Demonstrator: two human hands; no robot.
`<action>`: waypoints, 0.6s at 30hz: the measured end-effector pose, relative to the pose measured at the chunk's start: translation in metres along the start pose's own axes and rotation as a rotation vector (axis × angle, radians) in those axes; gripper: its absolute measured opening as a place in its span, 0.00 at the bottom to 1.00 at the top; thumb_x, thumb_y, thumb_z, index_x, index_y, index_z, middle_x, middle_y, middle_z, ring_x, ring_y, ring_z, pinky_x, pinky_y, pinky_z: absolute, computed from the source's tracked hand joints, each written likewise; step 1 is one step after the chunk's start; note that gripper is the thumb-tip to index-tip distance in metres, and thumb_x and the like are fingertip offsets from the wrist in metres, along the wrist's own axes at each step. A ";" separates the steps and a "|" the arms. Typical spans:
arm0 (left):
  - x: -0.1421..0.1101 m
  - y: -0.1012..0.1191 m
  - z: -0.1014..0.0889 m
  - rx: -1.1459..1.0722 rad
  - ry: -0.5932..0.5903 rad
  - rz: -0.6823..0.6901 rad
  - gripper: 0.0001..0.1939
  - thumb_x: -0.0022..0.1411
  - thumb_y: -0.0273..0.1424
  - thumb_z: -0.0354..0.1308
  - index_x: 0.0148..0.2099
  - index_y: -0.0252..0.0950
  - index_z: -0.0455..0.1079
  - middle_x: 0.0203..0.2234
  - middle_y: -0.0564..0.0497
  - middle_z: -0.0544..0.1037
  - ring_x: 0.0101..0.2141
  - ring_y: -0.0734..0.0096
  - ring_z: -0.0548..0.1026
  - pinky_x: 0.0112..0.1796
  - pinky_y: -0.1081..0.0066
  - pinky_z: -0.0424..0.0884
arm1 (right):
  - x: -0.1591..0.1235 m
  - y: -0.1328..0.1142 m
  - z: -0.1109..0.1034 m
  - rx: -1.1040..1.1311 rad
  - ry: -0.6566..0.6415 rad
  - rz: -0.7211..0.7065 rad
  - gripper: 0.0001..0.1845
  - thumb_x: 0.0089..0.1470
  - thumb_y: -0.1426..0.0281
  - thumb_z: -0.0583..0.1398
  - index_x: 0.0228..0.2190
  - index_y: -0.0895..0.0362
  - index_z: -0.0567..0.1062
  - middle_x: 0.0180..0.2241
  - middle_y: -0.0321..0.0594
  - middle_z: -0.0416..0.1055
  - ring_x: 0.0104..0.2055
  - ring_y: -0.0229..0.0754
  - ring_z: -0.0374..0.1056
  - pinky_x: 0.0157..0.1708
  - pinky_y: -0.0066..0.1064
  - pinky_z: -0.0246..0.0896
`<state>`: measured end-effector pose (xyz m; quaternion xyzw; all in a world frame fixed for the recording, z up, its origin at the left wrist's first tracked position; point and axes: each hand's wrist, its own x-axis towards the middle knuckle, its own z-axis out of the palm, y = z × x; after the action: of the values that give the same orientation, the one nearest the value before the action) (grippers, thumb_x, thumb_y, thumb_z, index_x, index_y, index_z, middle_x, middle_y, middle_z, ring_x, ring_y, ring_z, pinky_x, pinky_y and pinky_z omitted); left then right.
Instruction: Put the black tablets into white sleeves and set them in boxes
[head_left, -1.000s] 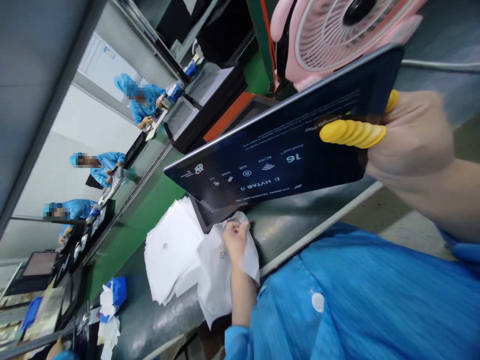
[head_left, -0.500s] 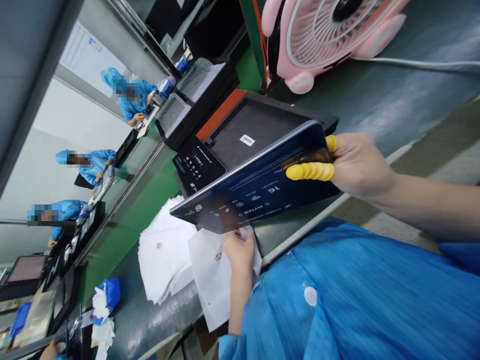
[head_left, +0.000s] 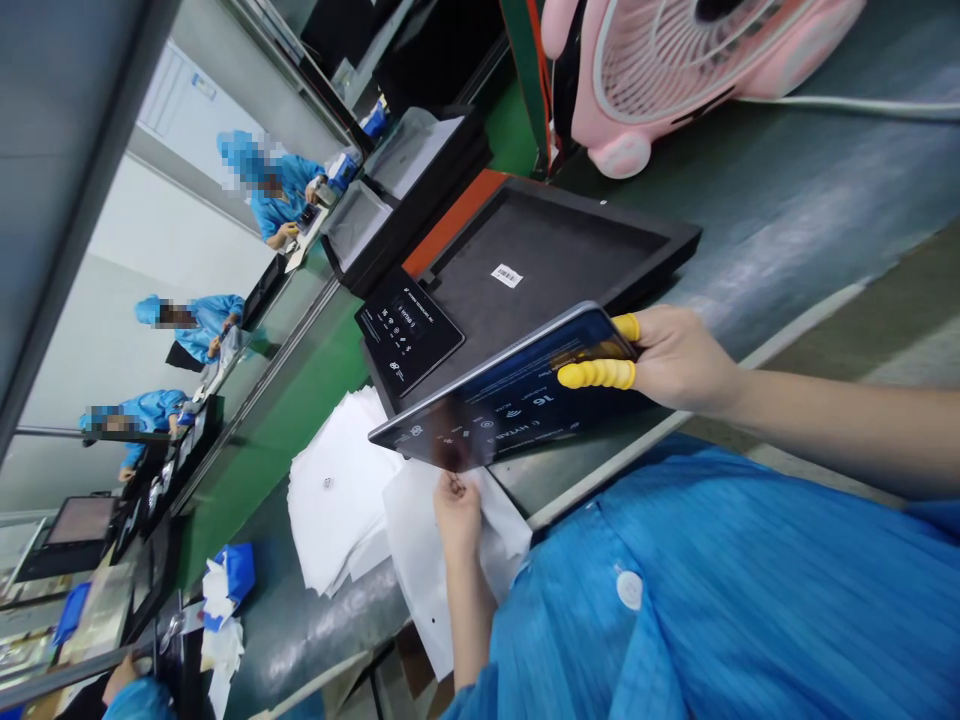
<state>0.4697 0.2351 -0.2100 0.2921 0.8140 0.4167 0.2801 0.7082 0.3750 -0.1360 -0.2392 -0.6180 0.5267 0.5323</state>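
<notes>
My right hand (head_left: 675, 360), with yellow finger cots on two fingers, grips one end of a dark tablet (head_left: 510, 400) with white printed text on its screen film. The tablet hangs tilted above the bench edge. My left hand (head_left: 456, 505) pinches the open end of a white foam bag (head_left: 427, 560) just below the tablet's lower end. That bag lies on top of a spread pile of white bags (head_left: 337, 500). Behind the tablet sits a black tray (head_left: 570, 250) with a small barcode label, and a small dark card (head_left: 407, 325) with white icons rests on its near end.
A pink desk fan (head_left: 660, 70) stands at the back of the bench, its cable running right. More black trays (head_left: 405, 190) line the green conveyor (head_left: 277, 420). Three people in blue coats work further along. White and blue cloths (head_left: 225, 600) lie at the lower left.
My right hand has brought the tablet down and away from the camera, uncovering the black tray and fan base. My left hand stayed on the white bag, shifting slightly.
</notes>
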 end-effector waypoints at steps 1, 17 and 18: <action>-0.003 0.003 0.002 0.069 0.004 0.009 0.08 0.43 0.31 0.58 0.27 0.36 0.62 0.17 0.56 0.64 0.20 0.75 0.64 0.24 0.75 0.60 | 0.000 0.001 0.000 0.002 -0.006 -0.006 0.15 0.35 0.59 0.68 0.15 0.58 0.76 0.16 0.34 0.68 0.18 0.33 0.62 0.21 0.24 0.65; 0.010 0.021 -0.027 0.047 -0.159 -0.055 0.11 0.42 0.34 0.58 0.23 0.34 0.60 0.16 0.58 0.63 0.19 0.80 0.62 0.25 0.75 0.59 | -0.006 0.007 -0.006 -0.051 -0.048 -0.027 0.10 0.38 0.64 0.67 0.25 0.58 0.79 0.21 0.37 0.74 0.22 0.35 0.69 0.21 0.19 0.65; 0.009 0.024 -0.031 0.000 -0.120 -0.045 0.12 0.43 0.36 0.59 0.23 0.34 0.60 0.15 0.59 0.62 0.18 0.80 0.61 0.24 0.76 0.58 | -0.006 0.008 -0.005 -0.048 -0.061 -0.037 0.09 0.39 0.64 0.67 0.25 0.57 0.79 0.22 0.37 0.74 0.21 0.35 0.69 0.20 0.19 0.64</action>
<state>0.4474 0.2368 -0.1766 0.2979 0.8022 0.3920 0.3376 0.7127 0.3743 -0.1463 -0.2242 -0.6507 0.5087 0.5172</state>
